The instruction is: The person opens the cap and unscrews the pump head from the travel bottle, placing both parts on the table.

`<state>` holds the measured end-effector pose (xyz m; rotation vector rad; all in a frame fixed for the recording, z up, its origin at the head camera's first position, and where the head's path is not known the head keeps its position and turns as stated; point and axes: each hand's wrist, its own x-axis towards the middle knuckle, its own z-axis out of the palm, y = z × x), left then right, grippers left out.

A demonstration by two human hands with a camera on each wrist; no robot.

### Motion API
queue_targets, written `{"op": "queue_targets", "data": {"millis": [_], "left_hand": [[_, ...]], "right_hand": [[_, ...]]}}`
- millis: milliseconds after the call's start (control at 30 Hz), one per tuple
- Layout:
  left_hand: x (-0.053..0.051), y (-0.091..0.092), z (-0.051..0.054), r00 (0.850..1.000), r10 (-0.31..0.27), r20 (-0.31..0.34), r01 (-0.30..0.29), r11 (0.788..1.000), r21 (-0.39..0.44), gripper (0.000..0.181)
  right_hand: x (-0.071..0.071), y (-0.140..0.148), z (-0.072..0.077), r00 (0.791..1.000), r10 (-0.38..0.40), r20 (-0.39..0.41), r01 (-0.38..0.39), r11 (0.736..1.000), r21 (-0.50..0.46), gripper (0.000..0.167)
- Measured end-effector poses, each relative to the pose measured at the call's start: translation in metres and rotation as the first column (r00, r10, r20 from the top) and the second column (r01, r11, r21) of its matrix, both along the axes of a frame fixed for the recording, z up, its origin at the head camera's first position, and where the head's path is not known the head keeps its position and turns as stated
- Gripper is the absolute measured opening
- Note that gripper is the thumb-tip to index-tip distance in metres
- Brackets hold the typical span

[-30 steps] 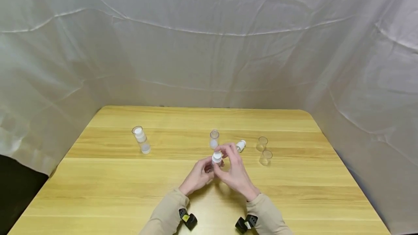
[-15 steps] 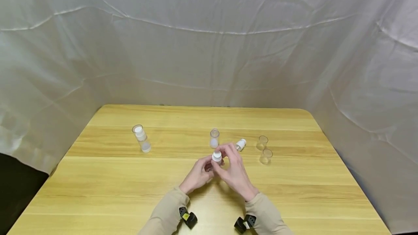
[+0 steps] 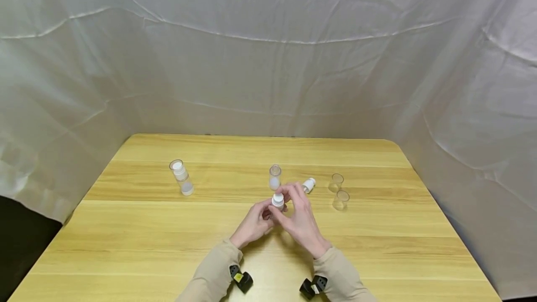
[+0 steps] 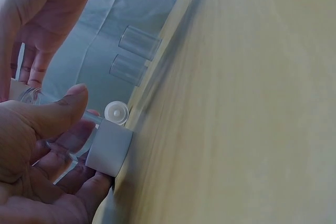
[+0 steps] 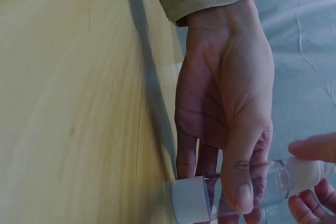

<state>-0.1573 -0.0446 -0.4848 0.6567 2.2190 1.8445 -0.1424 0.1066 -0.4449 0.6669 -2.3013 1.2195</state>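
Observation:
A small clear bottle (image 5: 269, 182) with a white top (image 3: 278, 200) and a white base (image 4: 110, 148) is held upright between both hands in the head view. My left hand (image 3: 253, 225) (image 4: 32, 153) grips the lower body, its thumb along the clear wall in the right wrist view (image 5: 226, 98). My right hand (image 3: 303, 223) (image 4: 52, 17) has its thumb and fingers around the white top; at the right edge of the right wrist view, its thumb (image 5: 316, 148) presses that part. Fingers partly hide the bottle.
Farther left on the table (image 3: 138, 236) stands a clear bottle with a white top (image 3: 182, 177). Beyond my hands are another clear bottle (image 3: 274, 177) and a white pump piece (image 3: 309, 185) lying tilted. Two clear caps (image 3: 336, 183) (image 3: 340, 201) stand to the right.
Both hands keep their hold on the bottle in almost the same place. Only a very slight shift of the right thumb at the white top shows.

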Motion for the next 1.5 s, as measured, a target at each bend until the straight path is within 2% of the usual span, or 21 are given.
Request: {"op": "queue_targets", "data": {"millis": [133, 300, 467, 600, 833, 967, 1100, 1233, 1367, 1500], "left_hand": [[0.0003, -0.0004, -0.0005, 1.0, -0.009, 0.014, 0.009, 1.0, -0.003, 0.042], [0.0006, 0.0004, -0.0002, 1.0, -0.016, 0.019, 0.016, 1.0, 0.005, 0.039], [0.0005, 0.0007, -0.0004, 1.0, -0.012, 0.003, 0.012, 1.0, -0.003, 0.039], [0.0003, 0.0006, -0.0001, 1.0, -0.015, -0.007, 0.014, 1.0, -0.007, 0.041], [-0.0002, 0.0005, 0.0001, 1.0, -0.022, 0.013, 0.022, 1.0, 0.002, 0.041], [-0.0004, 0.0004, -0.0003, 1.0, -0.019, 0.02, 0.019, 1.0, 0.003, 0.042], [-0.0002, -0.0001, -0.0014, 1.0, -0.018, 0.022, 0.018, 1.0, 0.008, 0.043], [-0.0001, -0.0011, -0.0016, 1.0, -0.025, 0.017, 0.025, 1.0, 0.017, 0.043], [-0.0006, -0.0012, -0.0011, 0.999, -0.025, 0.021, 0.025, 0.999, 0.025, 0.042], [-0.0013, -0.0011, -0.0012, 1.0, -0.019, 0.021, 0.019, 1.0, 0.02, 0.04]], "right_hand": [[-0.0011, 0.0008, -0.0015, 0.999, 0.029, -0.035, -0.029, 1.0, -0.01, 0.035], [-0.0012, 0.003, -0.0012, 0.998, 0.066, 0.01, -0.066, 0.998, -0.008, 0.041], [0.0002, 0.0026, -0.0009, 0.999, 0.026, 0.04, -0.026, 1.0, -0.008, 0.042], [0.0006, 0.0008, -0.0005, 1.0, -0.009, 0.013, 0.009, 1.0, -0.017, 0.039], [-0.0009, 0.0018, -0.0002, 0.999, 0.032, -0.023, -0.033, 0.999, -0.021, 0.034], [-0.0008, 0.0029, 0.001, 0.999, 0.051, 0.019, -0.051, 0.999, -0.015, 0.037], [0.0005, 0.0024, 0.0018, 0.998, 0.031, 0.058, -0.03, 0.999, -0.015, 0.039], [-0.0003, 0.0011, 0.0003, 0.999, 0.023, 0.034, -0.022, 1.0, -0.022, 0.037], [-0.002, 0.0013, -0.0013, 0.999, 0.051, -0.004, -0.051, 0.998, -0.03, 0.034], [-0.0024, 0.0021, -0.002, 0.997, 0.082, 0.005, -0.082, 0.996, -0.026, 0.036]]}}
